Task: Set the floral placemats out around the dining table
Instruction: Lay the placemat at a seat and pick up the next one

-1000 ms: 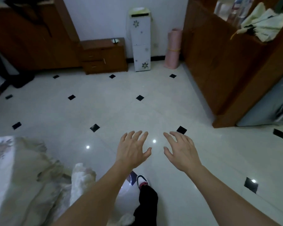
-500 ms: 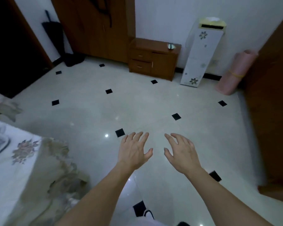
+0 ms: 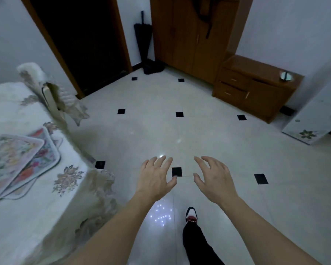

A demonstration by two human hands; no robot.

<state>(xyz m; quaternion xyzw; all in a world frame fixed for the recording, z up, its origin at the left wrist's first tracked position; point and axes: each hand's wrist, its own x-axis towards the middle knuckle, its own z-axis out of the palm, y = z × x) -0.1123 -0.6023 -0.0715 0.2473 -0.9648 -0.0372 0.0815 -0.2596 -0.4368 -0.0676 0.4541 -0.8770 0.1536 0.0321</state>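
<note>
We see the placemats (image 3: 13,161) cut off by the left edge; their count in the stack is unclear. The surface (image 3: 36,213) runs out of frame left and below. The doorway (image 3: 84,41) interior is too dark to read.

Placemats (image 3: 17,161) stacked on desk (image 3: 36,207) at left; chair (image 3: 46,88) tucked behind it; cabinet (image 3: 256,87) set far right.

Floral placemats (image 3: 17,161) lie stacked, fanned, on the cloth-covered dining table (image 3: 46,217).
</note>
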